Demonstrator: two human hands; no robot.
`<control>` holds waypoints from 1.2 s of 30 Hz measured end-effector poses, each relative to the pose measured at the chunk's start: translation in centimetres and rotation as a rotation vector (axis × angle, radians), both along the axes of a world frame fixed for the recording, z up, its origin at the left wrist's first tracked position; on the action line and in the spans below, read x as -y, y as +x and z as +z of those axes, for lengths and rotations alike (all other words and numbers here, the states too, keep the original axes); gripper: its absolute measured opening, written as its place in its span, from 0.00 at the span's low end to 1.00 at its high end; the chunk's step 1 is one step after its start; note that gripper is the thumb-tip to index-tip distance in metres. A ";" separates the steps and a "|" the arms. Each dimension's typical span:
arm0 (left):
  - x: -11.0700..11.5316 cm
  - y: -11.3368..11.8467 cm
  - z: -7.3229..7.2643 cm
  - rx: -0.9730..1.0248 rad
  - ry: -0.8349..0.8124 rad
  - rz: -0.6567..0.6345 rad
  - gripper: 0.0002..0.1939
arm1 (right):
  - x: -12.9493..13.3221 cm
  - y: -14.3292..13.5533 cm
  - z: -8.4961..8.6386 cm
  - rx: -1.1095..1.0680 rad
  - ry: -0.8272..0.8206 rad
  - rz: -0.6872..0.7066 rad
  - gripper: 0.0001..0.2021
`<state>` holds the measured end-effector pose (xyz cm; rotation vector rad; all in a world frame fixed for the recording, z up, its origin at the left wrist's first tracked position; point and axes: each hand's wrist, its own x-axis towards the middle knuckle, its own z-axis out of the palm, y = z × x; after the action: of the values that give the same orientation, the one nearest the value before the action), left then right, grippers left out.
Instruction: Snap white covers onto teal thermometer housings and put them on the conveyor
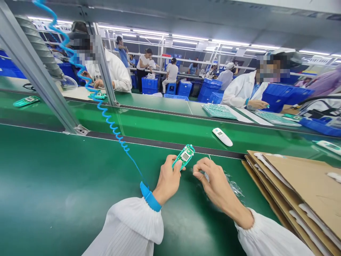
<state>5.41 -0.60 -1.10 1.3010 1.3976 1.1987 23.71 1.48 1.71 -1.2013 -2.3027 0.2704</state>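
My left hand (169, 177), with a blue wrist strap (151, 199) on the wrist, grips a small handheld device's open casing with its circuit board (185, 155) and square display showing. The thumb presses on its lower end. Just to the right, my right hand (210, 177) is closed in a pinch, apart from the board. Whatever may be between its fingertips is hidden or too small to name. Clear plastic pieces (234, 186) lie on the green worktable (80, 185) beside and partly behind that hand.
On the green conveyor belt (160, 126) lies a white handheld device (222, 137). Stacked cardboard sheets (301, 177) take up the right side. A coiled blue cord (114, 131) runs down past a metal post (48, 71) to the strap. Co-workers sit across the belt.
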 end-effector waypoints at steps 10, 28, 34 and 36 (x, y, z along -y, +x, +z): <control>-0.6 -0.1 0.0 0.105 0.017 0.049 0.23 | 0.1 8.1 -0.4 0.192 -0.072 -0.327 0.11; -1.2 -0.3 -0.9 0.104 0.008 -0.007 0.28 | 0.5 12.0 7.8 -0.160 -0.824 -0.058 0.22; -1.1 -0.2 -0.4 0.092 0.024 -0.036 0.27 | -0.9 8.3 2.0 0.404 -0.576 -0.301 0.10; -1.0 -0.2 -0.3 0.091 0.013 -0.027 0.28 | -1.2 9.3 2.3 0.456 -0.476 -0.401 0.10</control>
<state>5.17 0.41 -1.41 1.2546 1.3051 1.2348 33.01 2.71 4.05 -2.1166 -2.3603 0.4487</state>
